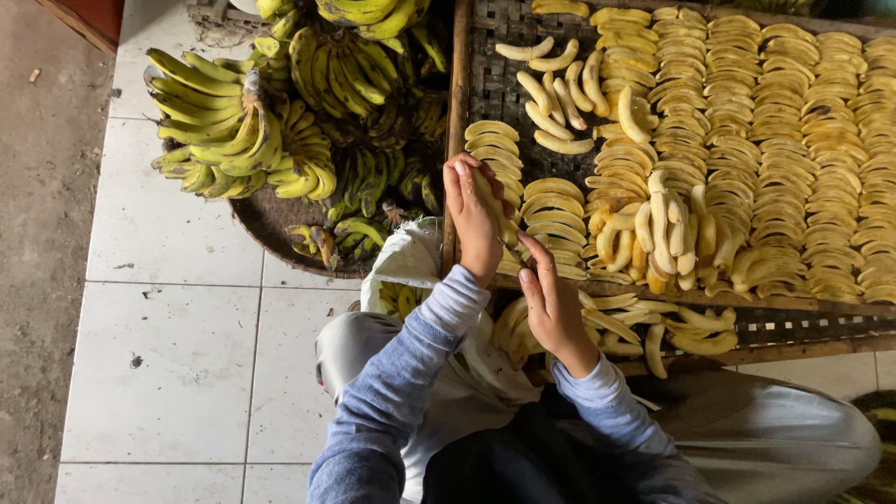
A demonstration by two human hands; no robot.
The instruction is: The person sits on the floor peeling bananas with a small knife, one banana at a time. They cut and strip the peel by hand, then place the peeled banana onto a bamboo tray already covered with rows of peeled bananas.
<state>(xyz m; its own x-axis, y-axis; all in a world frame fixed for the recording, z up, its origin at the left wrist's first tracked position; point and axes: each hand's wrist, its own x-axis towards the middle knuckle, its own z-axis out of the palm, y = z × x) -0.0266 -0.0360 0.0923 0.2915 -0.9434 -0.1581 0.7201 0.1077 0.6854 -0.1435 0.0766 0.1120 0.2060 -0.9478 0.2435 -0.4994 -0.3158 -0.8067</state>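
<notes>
My left hand (474,217) is closed around a peeled yellow banana (492,198) over the near-left corner of a woven bamboo tray (487,86). My right hand (553,301) sits just below and to the right, fingers together, its fingertips touching the lower end of the same banana. Rows of peeled bananas (747,140) cover most of the tray. Both arms wear blue-grey sleeves.
A round basket (271,224) of unpeeled yellow-green banana bunches (233,131) stands at the left on white floor tiles. A white bag (411,266) with bananas lies by my knee. More peeled bananas (644,327) lie on a lower tray near my right hand.
</notes>
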